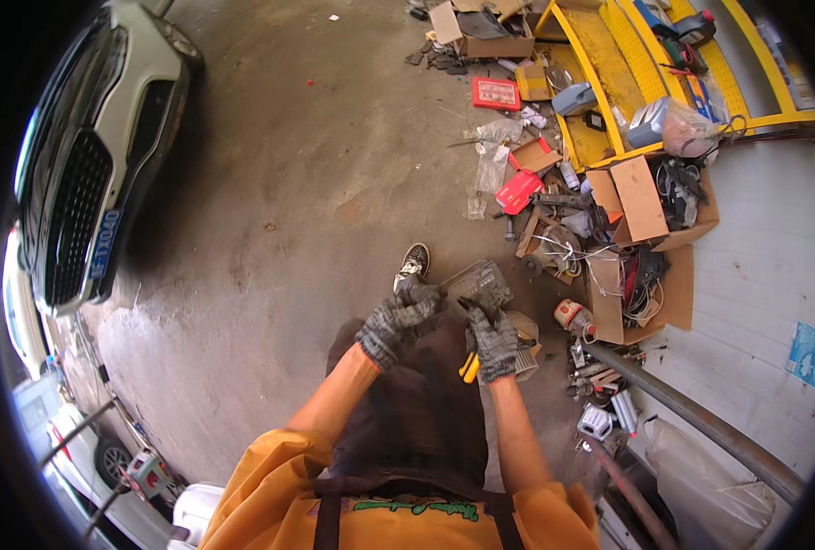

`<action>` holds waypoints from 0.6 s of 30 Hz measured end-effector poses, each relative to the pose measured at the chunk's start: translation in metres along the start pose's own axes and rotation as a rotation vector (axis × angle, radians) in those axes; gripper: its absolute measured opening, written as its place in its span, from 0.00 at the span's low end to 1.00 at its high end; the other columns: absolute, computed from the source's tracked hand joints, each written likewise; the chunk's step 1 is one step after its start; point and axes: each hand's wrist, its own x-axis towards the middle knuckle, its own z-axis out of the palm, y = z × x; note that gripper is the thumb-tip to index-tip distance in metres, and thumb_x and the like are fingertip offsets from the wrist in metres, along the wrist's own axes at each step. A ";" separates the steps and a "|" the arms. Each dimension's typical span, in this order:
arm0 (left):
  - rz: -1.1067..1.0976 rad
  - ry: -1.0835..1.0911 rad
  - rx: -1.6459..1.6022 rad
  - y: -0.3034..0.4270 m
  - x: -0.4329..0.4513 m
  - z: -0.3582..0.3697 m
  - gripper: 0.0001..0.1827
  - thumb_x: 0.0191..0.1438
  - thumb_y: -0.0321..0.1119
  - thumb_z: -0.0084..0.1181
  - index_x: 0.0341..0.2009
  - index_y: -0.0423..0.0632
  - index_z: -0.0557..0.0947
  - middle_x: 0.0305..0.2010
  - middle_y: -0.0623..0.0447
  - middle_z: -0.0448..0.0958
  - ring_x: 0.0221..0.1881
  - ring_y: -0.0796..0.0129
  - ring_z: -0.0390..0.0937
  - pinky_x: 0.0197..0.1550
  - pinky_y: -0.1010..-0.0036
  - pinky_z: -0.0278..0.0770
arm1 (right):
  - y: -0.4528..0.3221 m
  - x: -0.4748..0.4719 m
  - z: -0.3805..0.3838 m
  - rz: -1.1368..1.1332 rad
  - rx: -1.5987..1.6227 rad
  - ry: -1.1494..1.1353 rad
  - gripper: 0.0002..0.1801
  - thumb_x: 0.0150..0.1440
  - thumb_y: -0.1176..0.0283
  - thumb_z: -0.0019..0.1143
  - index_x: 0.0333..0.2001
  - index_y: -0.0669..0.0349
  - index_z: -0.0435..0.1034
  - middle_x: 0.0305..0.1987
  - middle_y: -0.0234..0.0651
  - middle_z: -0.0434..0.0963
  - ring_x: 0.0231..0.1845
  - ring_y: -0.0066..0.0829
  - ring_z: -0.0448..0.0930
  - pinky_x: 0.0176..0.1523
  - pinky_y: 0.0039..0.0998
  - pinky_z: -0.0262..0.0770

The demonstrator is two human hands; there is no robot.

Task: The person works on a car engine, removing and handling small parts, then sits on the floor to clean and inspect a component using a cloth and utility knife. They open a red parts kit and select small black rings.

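Observation:
My left hand, in a grey knitted glove, has its fingers curled together above my thigh; whether a small thing is pinched in them is hidden. Close by on the right, my gloved right hand is shut on pliers with yellow handles. Their dark jaws point up towards the left hand. Beyond both hands, a grey rectangular case bearing writing sits on the floor, partly covered by them. A pale ribbed container shows beside the right wrist, mostly hidden.
A car stands at the left. Yellow metal steps bear bottles at the upper right. Open cardboard boxes with cables line the wall, near a plastic bottle. A long metal pipe slants across the lower right.

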 end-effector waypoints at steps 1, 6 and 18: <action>-0.028 -0.010 -0.014 0.013 0.035 -0.002 0.15 0.52 0.28 0.61 0.45 0.42 0.78 0.48 0.48 0.77 0.50 0.58 0.75 0.55 0.60 0.74 | -0.001 0.039 0.010 -0.188 -0.157 -0.025 0.08 0.58 0.71 0.57 0.39 0.63 0.74 0.31 0.27 0.77 0.27 0.17 0.74 0.32 0.21 0.71; 0.031 0.100 -0.085 0.096 0.181 -0.011 0.11 0.51 0.27 0.61 0.41 0.40 0.79 0.45 0.47 0.78 0.46 0.59 0.77 0.50 0.67 0.78 | -0.086 0.191 0.061 -0.078 -0.432 -0.133 0.13 0.57 0.69 0.58 0.40 0.68 0.73 0.36 0.42 0.81 0.37 0.29 0.79 0.44 0.29 0.74; -0.068 0.199 0.043 0.184 0.602 -0.228 0.09 0.52 0.28 0.60 0.38 0.39 0.78 0.32 0.47 0.79 0.32 0.58 0.79 0.37 0.63 0.81 | 0.054 0.660 0.078 0.046 -0.584 -0.398 0.19 0.60 0.60 0.50 0.43 0.67 0.73 0.37 0.43 0.80 0.39 0.30 0.79 0.45 0.31 0.73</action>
